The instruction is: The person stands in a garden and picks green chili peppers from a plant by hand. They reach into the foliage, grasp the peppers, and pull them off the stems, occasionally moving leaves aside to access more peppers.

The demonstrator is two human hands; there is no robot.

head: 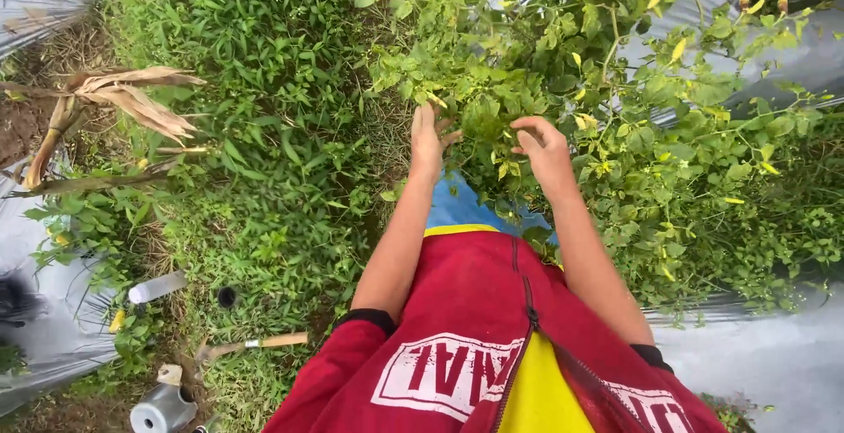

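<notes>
Both hands reach into the leafy green pepper bush (563, 72) at upper centre: left hand (427, 141) with grip apart, right hand (543, 147) curled among leaves (clamping unclear). Wooden-handled trowel (251, 344) lies lower left.

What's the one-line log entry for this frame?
scene: garden plot | left hand: open, fingers in leafy bush | right hand: curled in same foliage | nearby: small hand tool on grass

Single head-worn view, looking steeply down, close over torso, forearms, leafy plant (563, 72)
</notes>
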